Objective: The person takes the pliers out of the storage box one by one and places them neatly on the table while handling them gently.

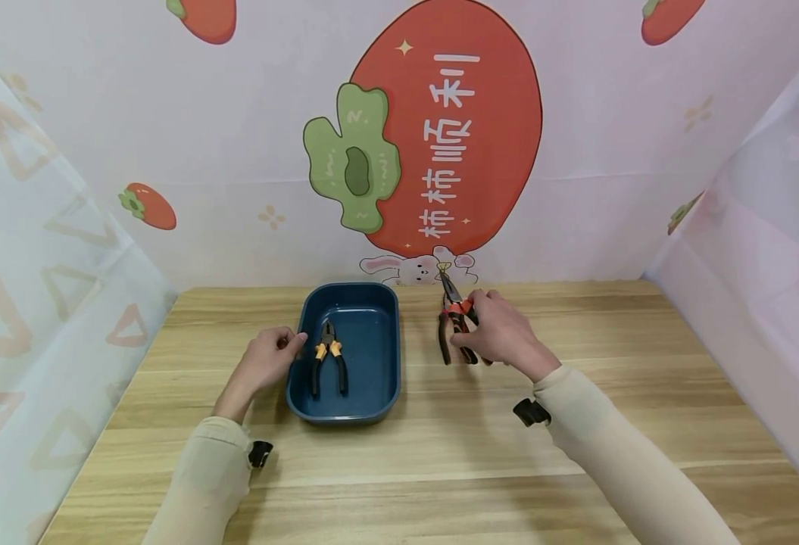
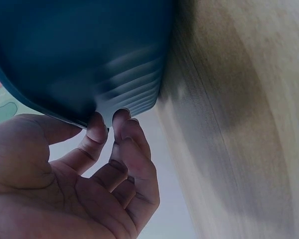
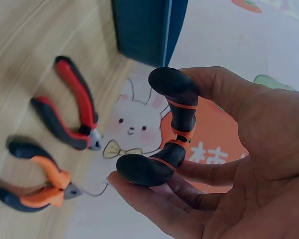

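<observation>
My left hand (image 1: 271,362) pinches the left rim of a dark blue tray (image 1: 388,401). In the left wrist view, its fingertips (image 2: 95,128) lie at the rim and the ribbed outer wall. Inside the tray rest pliers with yellow-and-black handles (image 1: 341,375), jaws toward the back. Right of the tray, my right hand (image 1: 508,333) holds long-nosed pliers (image 1: 450,291) by their black-and-orange handles (image 3: 173,87), nose pointing away and handles spread. Below them on the table lie red-and-black pliers (image 3: 79,97) and orange-and-black pliers (image 3: 52,174), partly hidden by the hand in the head view.
The wooden table (image 1: 399,492) ends at a printed cloth backdrop (image 1: 249,151) with a large persimmon and a rabbit. Cloth side walls (image 1: 24,265) stand at left and right. The tray's raised walls enclose its contents.
</observation>
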### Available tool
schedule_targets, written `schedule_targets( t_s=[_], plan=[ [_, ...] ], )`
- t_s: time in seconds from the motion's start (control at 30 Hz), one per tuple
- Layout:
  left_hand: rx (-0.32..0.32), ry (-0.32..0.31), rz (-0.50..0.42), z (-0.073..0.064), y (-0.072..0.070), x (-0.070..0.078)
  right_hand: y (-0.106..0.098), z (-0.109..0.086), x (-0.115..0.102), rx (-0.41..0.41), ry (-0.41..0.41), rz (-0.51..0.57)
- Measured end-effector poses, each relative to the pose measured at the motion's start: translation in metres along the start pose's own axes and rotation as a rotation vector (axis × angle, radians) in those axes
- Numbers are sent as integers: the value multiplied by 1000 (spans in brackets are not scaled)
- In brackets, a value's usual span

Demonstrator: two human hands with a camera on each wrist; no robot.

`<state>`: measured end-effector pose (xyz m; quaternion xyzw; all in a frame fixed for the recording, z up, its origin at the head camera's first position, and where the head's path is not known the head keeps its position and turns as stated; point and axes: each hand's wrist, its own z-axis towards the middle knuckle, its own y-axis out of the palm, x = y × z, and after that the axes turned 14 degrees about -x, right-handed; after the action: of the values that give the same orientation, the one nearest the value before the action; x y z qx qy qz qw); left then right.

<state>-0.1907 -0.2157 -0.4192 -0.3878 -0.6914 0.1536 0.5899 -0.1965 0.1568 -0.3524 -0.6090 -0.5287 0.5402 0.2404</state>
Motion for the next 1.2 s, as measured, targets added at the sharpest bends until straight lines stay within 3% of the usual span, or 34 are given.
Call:
schedule_targets(
  t_s=[0.9,1.2],
  plan=[
    [5,12,-3,0,1,-1,-6,-1,65,-3,126,2],
    [4,27,-6,0,0,-2,-7,1,86,-42,180,27]
  ],
)
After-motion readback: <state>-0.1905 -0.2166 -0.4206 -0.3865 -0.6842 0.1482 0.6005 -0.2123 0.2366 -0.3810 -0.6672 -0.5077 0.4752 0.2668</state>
